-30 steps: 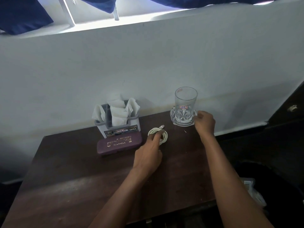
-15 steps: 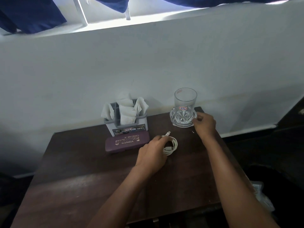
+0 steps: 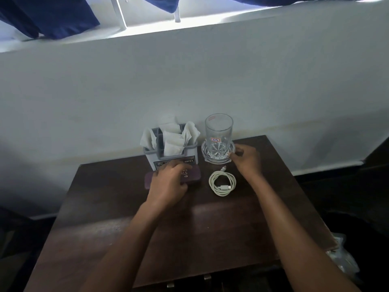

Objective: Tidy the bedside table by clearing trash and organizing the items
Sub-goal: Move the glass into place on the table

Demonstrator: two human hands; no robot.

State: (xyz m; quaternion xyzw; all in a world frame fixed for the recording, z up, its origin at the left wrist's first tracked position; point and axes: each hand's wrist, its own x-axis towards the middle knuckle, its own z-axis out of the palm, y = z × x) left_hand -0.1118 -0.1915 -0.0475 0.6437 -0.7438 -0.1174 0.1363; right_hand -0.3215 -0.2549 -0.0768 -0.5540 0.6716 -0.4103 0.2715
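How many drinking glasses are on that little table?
1. The clear glass stands upright on a glass coaster at the table's back edge, right of the tissue holder. None looks hidden.

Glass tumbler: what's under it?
The glass tumbler stands on a clear coaster. The right hand covers the coaster's right edge.

This looks like a bedroom or similar living room in a home: a small dark wooden worktop stands against a plain white wall under a bright window hung with dark blue curtains. On it sit household things, namely a grey holder of paper napkins, a drinking glass on a clear coaster, a purple case and a coiled white charging cable.
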